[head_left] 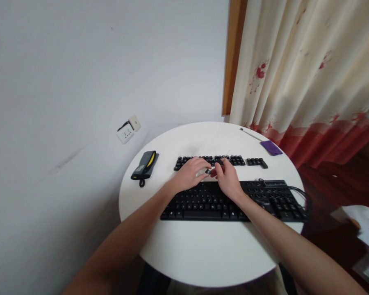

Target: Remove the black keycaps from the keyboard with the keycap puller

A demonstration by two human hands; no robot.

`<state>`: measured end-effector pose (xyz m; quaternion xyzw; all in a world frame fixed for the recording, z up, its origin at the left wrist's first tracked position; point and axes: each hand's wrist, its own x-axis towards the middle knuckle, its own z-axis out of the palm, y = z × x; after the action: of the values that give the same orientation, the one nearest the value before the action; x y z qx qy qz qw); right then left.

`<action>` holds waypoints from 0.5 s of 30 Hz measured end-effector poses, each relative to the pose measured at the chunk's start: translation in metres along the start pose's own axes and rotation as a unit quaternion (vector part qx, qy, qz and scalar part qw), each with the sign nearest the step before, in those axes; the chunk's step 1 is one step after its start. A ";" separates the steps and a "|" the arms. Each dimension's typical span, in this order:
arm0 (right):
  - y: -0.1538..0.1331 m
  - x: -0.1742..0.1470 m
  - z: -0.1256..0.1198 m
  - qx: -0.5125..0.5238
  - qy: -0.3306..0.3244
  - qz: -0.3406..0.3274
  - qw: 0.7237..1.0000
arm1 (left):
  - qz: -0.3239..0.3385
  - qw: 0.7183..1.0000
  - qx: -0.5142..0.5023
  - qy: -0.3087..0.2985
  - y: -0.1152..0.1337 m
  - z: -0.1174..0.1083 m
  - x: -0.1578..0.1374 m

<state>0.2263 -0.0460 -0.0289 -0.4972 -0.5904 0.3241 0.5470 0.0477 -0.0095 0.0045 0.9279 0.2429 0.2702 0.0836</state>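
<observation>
A black keyboard (pixel 199 205) lies across the white round table, in front of my body. Over its back edge, my left hand (pixel 189 174) pinches a small dark keycap (pixel 208 171) between thumb and fingertips. Close beside it, my right hand (pixel 229 180) has its fingers curled in. A dark piece (pixel 219 162) shows at those fingers, too small to name. Behind both hands run rows of loose black keycaps (pixel 183 162), partly covered by the fingers. A separate group of keycaps (pixel 256 162) sits to the right of them.
A grey and yellow folded pouch (pixel 146 165) lies at the table's left. At the back right are a thin brush (pixel 250 134) and a purple cloth (pixel 271 148). The keyboard's cable (pixel 306 196) loops at the right rim of the table (pixel 209 254). A wall stands at left.
</observation>
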 end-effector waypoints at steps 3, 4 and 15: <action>-0.002 -0.001 -0.001 -0.027 0.006 -0.028 0.999 | 0.009 1.000 0.018 0.005 0.002 -0.002 0.000; -0.003 -0.001 -0.001 -0.030 0.005 -0.032 0.999 | 0.007 1.000 0.026 0.008 0.002 -0.002 0.000; -0.002 0.000 0.000 -0.005 -0.014 0.010 1.000 | -0.007 1.000 0.030 0.001 0.005 -0.004 -0.002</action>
<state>0.2258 -0.0466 -0.0275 -0.5011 -0.5948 0.3338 0.5326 0.0462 -0.0143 0.0087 0.9281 0.2575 0.2629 0.0570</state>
